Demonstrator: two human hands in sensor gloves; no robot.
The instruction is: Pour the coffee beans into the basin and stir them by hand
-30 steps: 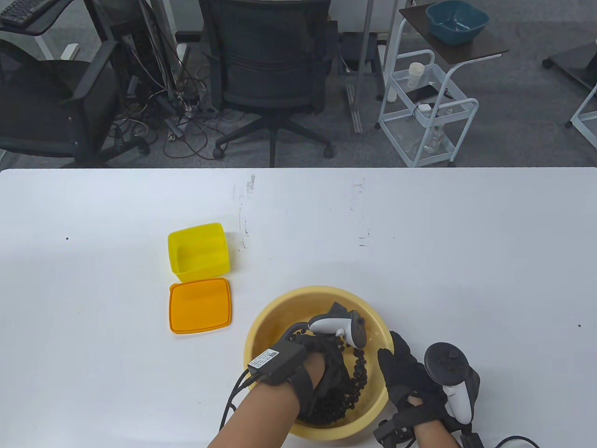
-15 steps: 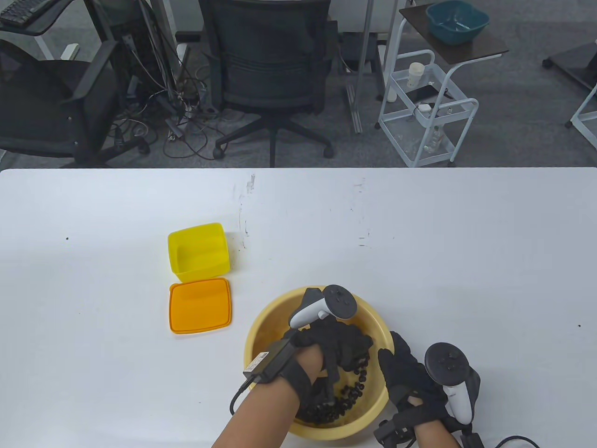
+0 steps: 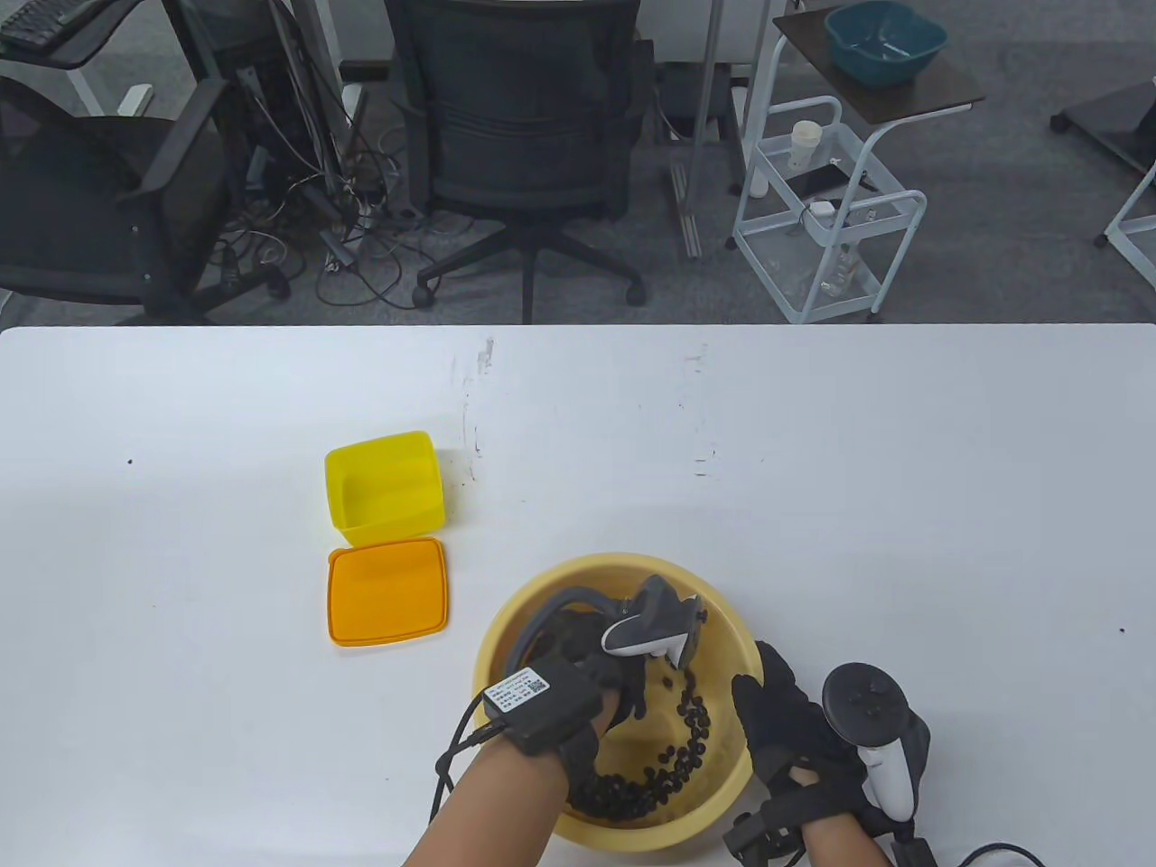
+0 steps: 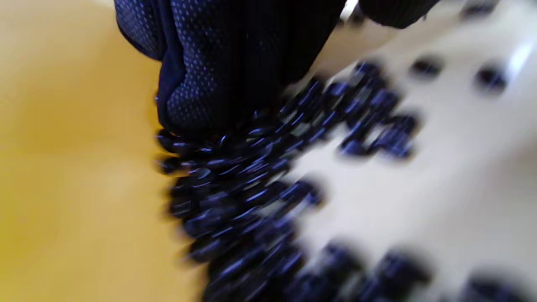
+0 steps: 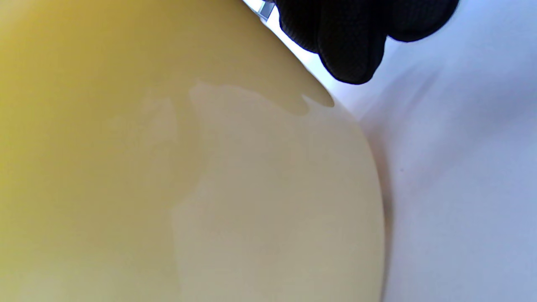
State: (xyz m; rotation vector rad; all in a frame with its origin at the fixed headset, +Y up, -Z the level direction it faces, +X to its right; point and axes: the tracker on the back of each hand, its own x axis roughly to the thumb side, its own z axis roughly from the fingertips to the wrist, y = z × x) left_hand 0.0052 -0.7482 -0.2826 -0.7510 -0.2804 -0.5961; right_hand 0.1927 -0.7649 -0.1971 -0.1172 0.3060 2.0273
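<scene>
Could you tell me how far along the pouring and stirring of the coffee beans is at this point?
Pouring looks done: the yellow box stands empty beside its orange lid, and the coffee beans lie in the basin. Stirring is in hand: the left hand is down among the beans while the right hand rests against the basin's outer wall. Only stirring remains.
</scene>
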